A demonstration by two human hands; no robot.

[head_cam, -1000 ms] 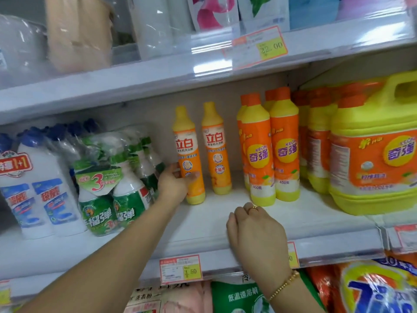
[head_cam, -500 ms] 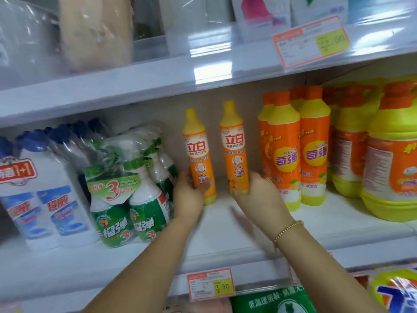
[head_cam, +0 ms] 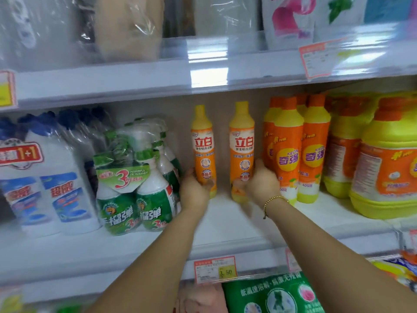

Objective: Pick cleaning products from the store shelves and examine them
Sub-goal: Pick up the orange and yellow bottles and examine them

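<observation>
Two slim orange-and-yellow detergent bottles stand upright side by side at the back of the middle shelf point(head_cam: 225, 224). My left hand point(head_cam: 194, 190) grips the lower part of the left slim bottle point(head_cam: 203, 145). My right hand point(head_cam: 262, 185) grips the lower part of the right slim bottle point(head_cam: 242, 145), its thumb across the front. A gold bracelet circles my right wrist. Both bottle bases are at shelf level; whether they touch it I cannot tell.
Green spray-cleaner packs point(head_cam: 135, 184) crowd the left hand's side, with white blue-capped bottles point(head_cam: 54, 177) farther left. Wider orange bottles point(head_cam: 293, 150) and big yellow jugs point(head_cam: 383, 159) stand right. An upper shelf edge point(head_cam: 158, 82) hangs above. A price tag point(head_cam: 215, 269) marks the shelf front.
My right hand left the shelf front, reached in and took hold of the right slim bottle. My left hand has kept its hold on the left bottle throughout.
</observation>
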